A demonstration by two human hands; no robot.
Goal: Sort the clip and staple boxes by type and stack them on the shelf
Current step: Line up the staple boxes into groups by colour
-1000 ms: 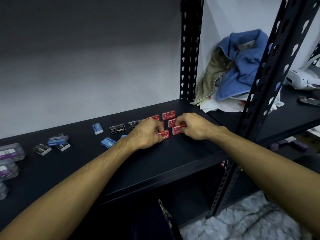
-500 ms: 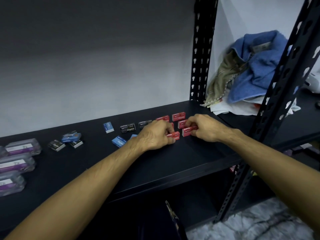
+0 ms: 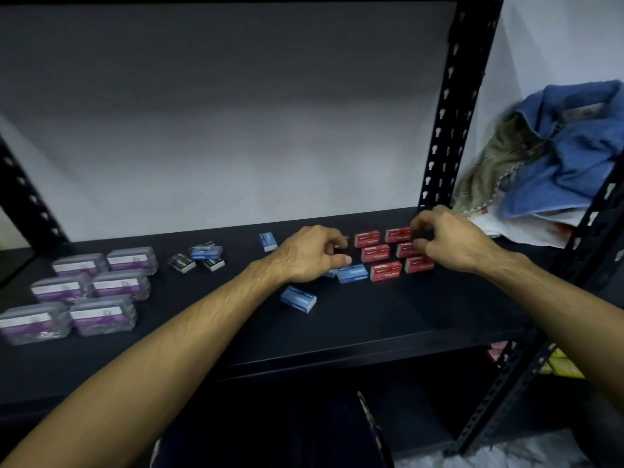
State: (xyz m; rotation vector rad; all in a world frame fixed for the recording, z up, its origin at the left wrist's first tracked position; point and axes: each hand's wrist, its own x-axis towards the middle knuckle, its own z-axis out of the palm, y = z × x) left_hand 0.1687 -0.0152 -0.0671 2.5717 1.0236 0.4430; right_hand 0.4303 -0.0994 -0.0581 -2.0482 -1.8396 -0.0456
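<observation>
Red staple boxes (image 3: 375, 253) six, clear clip boxes (image 3: 103, 314) six

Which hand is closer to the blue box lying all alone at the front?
Left. The left hand hovers just behind the lone blue box, while the right hand is far off to its right, over the red boxes.

Both hands hover over red staple boxes (image 3: 375, 252) on the black shelf (image 3: 388, 315): left hand (image 3: 309, 253) curled by blue boxes (image 3: 352, 273), right hand (image 3: 445, 239) pinching something dark.
</observation>
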